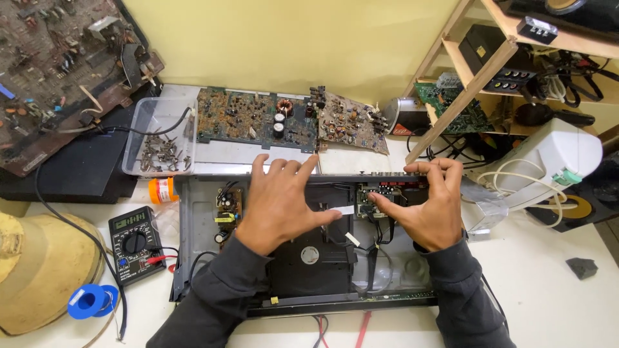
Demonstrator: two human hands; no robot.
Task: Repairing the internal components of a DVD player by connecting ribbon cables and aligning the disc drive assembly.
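Observation:
An opened disc player chassis (187, 245) lies on the white table in front of me, its dark drive unit (309, 258) in the middle. My left hand (280, 203) rests flat over the drive, fingers spread, thumb near a white flat ribbon cable (345, 210). My right hand (429, 203) sits at the chassis's back right corner, thumb on a small green circuit board (367, 205), fingers on the rear edge. A small power board (227, 206) with yellow parts shows at the left inside the case. Neither hand visibly grips anything.
Two bare circuit boards (258, 119) lean behind the chassis. A clear box of metal parts (161, 138), an orange bottle (161, 190), a black multimeter (134, 241) and a blue tape roll (90, 301) lie left. A wooden shelf (474, 77) with electronics stands at right.

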